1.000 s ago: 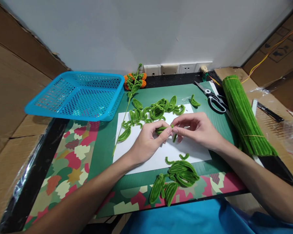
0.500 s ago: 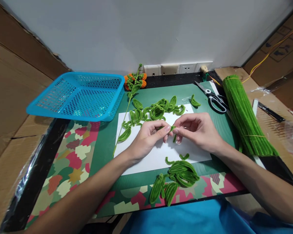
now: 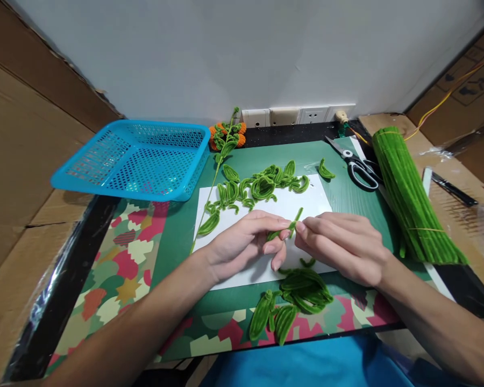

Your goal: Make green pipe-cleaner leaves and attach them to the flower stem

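Observation:
Between my two hands is a green pipe cleaner [image 3: 297, 216], its short end sticking up past the fingertips. My left hand [image 3: 253, 240] pinches it with thumb and forefinger, the other fingers curled below. My right hand [image 3: 344, 244] is closed on the same piece from the right, knuckles upward, so its fingertips are partly hidden. Beneath them lies a white sheet of paper [image 3: 234, 274]. Green pipe-cleaner leaves [image 3: 262, 188] are clustered along the sheet's far edge. Nearer my body is another pile of leaves [image 3: 306, 290], with small curled bits beside it.
A blue plastic basket [image 3: 181, 194] stands at the left. Scissors [image 3: 355, 166] and a thick bundle of green pipe cleaners [image 3: 415, 199] lie at the right, a black-handled knife [image 3: 454, 189] beyond. Orange flowers [image 3: 240, 141] and a long green stem [image 3: 214, 180] lie toward the wall.
My right hand has turned over so its knuckles face up, and moved slightly toward me. The pipe cleaner's end now points upward between the hands. The view has shifted slightly.

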Tool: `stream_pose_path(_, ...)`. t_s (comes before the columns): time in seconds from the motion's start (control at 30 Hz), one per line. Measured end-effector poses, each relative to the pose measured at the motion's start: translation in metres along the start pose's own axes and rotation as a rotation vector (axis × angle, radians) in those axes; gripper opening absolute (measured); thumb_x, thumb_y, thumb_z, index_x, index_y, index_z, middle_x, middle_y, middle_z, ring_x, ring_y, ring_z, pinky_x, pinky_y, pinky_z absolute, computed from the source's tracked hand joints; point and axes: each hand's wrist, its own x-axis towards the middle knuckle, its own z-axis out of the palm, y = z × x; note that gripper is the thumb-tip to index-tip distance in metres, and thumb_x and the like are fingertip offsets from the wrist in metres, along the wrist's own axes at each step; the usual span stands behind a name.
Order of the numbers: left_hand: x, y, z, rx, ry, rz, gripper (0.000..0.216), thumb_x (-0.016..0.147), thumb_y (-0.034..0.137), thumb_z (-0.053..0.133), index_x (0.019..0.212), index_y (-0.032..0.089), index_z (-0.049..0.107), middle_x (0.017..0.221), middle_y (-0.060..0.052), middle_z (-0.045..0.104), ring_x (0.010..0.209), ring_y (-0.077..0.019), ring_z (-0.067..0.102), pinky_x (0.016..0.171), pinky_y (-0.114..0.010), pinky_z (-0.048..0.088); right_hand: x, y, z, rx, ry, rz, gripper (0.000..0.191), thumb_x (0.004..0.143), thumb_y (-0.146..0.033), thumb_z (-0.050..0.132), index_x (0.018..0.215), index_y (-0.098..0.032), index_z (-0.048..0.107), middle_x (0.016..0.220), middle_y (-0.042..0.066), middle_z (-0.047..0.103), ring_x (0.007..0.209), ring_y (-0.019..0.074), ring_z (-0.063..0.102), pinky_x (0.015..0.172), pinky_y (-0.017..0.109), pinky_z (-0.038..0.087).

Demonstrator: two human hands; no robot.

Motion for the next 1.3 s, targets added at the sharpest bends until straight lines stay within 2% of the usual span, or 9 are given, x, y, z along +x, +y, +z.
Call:
stream_pose_path(0.2,0.002,-0.002,-0.004,0.204,0.045,0.120,0.028,0.098,0.038,0.073,0.081,0.016,0.070,0.061,-0.002,0.066,0.056,-0.0147,0.065,0.056,-0.025,0.052,-0.006,0.009,0.009,0.057,0.023,0.118,0.028,0.101,-0.017,0.066,0.074,-0.026,0.065,0.067,0.002,0.071,0.056,0.0160,0.064,0.050,0.030,0.051)
stream_pose_path(0.37,0.006,-0.004,-0.008,0.365,0.083,0.219,0.030,0.098,0.041,0.074,0.085,0.016,0.069,0.063,0.000,0.066,0.054,-0.0116,0.060,0.056,-0.024,0.049,-0.009,0.017,0.015,0.214,-0.043,0.226,0.024,0.098,-0.018,0.069,0.075,-0.025,0.067,0.069,0.002,0.072,0.060,0.0152,0.066,0.053,0.027,0.050)
stream_pose_path(0.5,0.005,-0.004,-0.009,0.549,0.190,0.402,0.025,0.100,0.036,0.073,0.086,0.016,0.072,0.074,-0.001,0.068,0.069,-0.0120,0.062,0.067,-0.024,0.048,-0.002,0.015,0.010,0.323,-0.028,0.307,0.009,0.098,-0.016,0.067,0.094,-0.022,0.073,0.079,0.003,0.076,0.063,0.0155,0.068,0.057,0.028,0.053)
stream_pose_path(0.6,0.005,-0.005,-0.010,0.625,0.242,0.487,0.019,0.102,0.035,0.070,0.097,0.018,0.073,0.081,-0.001,0.069,0.076,-0.0139,0.063,0.072,-0.026,0.048,0.004,0.013,0.009,0.590,-0.091,0.564,0.010,0.101,-0.024,0.066,0.109,-0.020,0.071,0.088,0.004,0.077,0.068,0.0152,0.070,0.060,0.027,0.057)
stream_pose_path(0.67,0.004,-0.007,-0.010,0.725,0.276,0.533,0.016,0.104,0.034,0.068,0.103,0.019,0.073,0.087,-0.002,0.071,0.082,-0.0158,0.064,0.077,-0.028,0.048,0.006,0.013,0.011,0.816,-0.130,0.758,0.015,0.103,-0.033,0.067,0.108,-0.020,0.070,0.086,0.003,0.075,0.066,0.0148,0.070,0.058,0.026,0.057)
stream_pose_path(0.77,0.003,-0.009,-0.007,0.971,0.319,0.627,0.015,0.106,0.031,0.063,0.102,0.020,0.073,0.096,-0.004,0.073,0.090,-0.0191,0.065,0.089,-0.034,0.045,0.006,0.015,0.014,1.078,-0.176,0.895,0.025,0.104,-0.044,0.067,0.100,-0.019,0.068,0.072,0.000,0.068,0.056,0.0132,0.063,0.053,0.025,0.054)
stream_pose_path(1.07,0.001,-0.016,-0.006,1.314,0.375,0.807,0.012,0.107,0.027,0.059,0.103,0.021,0.070,0.092,-0.002,0.073,0.087,-0.0196,0.065,0.091,-0.038,0.039,0.007,0.016,0.014,1.198,-0.201,0.864,0.030,0.103,-0.047,0.069,0.091,-0.020,0.063,0.067,-0.003,0.062,0.056,0.0130,0.056,0.056,0.027,0.047)
stream_pose_path(1.2,0.000,-0.014,-0.004,1.280,0.389,0.806,0.012,0.106,0.026,0.060,0.103,0.021,0.071,0.091,-0.002,0.072,0.087,-0.0195,0.064,0.091,-0.038,0.038,0.007,0.013,0.015,1.188,-0.168,0.839,0.026,0.103,-0.044,0.070,0.094,-0.021,0.062,0.067,-0.004,0.060,0.056,0.0130,0.054,0.055,0.027,0.045)
stream_pose_path(1.3,0.000,-0.012,-0.003,1.098,0.376,0.727,0.014,0.104,0.028,0.064,0.098,0.020,0.074,0.089,-0.002,0.072,0.086,-0.0185,0.063,0.089,-0.036,0.041,0.006,0.010,0.016,1.078,-0.139,0.786,0.020,0.105,-0.038,0.065,0.095,-0.021,0.062,0.070,-0.003,0.059,0.058,0.0125,0.054,0.056,0.027,0.044)
